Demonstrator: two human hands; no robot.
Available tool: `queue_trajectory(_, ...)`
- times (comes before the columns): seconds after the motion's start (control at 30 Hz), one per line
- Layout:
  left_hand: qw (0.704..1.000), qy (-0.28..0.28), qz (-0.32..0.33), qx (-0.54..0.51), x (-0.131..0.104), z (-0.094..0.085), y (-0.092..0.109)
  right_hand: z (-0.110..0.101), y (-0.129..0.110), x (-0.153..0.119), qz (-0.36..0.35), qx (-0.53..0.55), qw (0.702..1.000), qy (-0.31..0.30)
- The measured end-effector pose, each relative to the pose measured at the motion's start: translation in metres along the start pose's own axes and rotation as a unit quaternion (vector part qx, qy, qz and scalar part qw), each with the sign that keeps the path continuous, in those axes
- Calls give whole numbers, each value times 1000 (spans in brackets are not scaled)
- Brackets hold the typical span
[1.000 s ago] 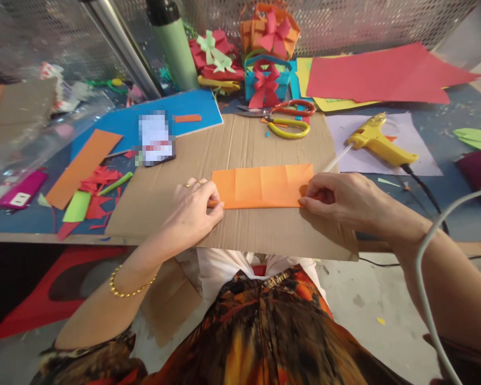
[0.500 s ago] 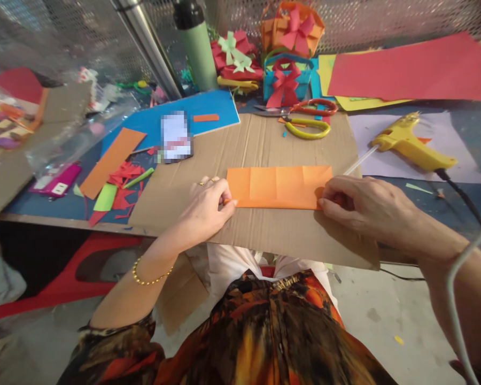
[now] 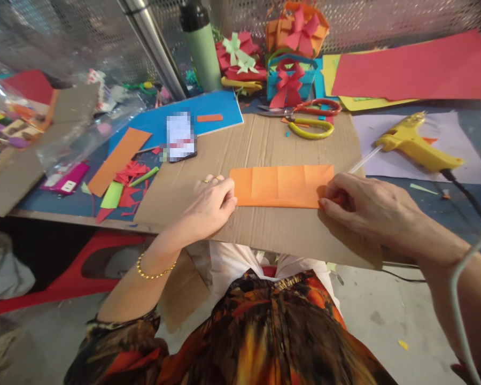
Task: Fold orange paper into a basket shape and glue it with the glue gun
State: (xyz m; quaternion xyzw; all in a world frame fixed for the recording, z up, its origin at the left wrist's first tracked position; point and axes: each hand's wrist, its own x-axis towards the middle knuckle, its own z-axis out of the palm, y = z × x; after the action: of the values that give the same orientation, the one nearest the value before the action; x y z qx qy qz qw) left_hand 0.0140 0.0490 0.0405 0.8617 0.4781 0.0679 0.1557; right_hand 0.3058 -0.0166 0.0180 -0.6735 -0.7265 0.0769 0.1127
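Observation:
An orange paper strip (image 3: 282,186) with upright creases lies over the brown cardboard (image 3: 264,230), its long lower edge folded. My left hand (image 3: 214,206) pinches the strip's left end between thumb and curled fingers. At the right end, my right hand (image 3: 356,203) grips the lower corner the same way. The tips of the right fingers are partly in shadow.
Behind the strip lie scissors (image 3: 312,118) with red and yellow handles. A yellow glue gun (image 3: 420,144) rests on lilac paper at the right. A phone (image 3: 180,136), orange strip (image 3: 120,160) and red scraps (image 3: 130,179) are at the left.
The whole view has shifted slightly, with the table things appearing a little further right. Both hands still hold the orange strip's ends, and the strip looks a little flatter along its lower edge.

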Motion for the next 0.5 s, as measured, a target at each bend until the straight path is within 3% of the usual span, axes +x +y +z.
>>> queue_trajectory(0.17, 999, -9, 18, 33, 1, -1, 2, 3, 0, -6, -44, 9, 998, 53)
queue_trajectory(0.5, 999, -12, 26, 26, 6, -3, -5, 7, 8, -12, -57, 59, 991, 110)
